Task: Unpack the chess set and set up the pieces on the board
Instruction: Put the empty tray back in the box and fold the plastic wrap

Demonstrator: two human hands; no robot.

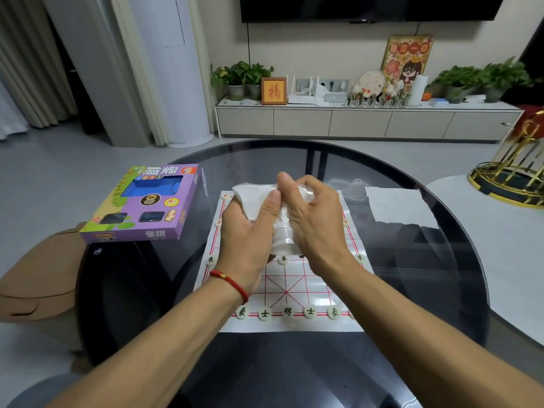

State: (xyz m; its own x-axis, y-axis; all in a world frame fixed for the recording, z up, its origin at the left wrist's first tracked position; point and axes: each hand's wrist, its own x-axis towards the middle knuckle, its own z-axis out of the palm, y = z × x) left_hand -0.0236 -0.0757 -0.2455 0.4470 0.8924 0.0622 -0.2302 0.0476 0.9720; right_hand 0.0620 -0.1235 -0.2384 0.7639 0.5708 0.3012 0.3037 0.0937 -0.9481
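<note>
Both forearms are reaching forward from the bottom edge and converging over the paper board [294, 326], which is lying flat on the round dark glass table [426, 260]. Along the board's near row, five round pieces [287, 312] are sitting in a line, with three more in the row beyond.

Above the board's middle, the left hand [247, 231], a red cord around its wrist, is curling its fingers round a white paper wrapping [250, 195], thumb pressed on top. The right hand [312, 213] is gripping a stack of pale pieces [282, 237] in clear wrap, fingers bent around its upper end.

Further left, the purple chess box [141, 204] is overhanging the table edge. Further right, a white paper sheet [397, 207] is lying flat on the glass.
</note>
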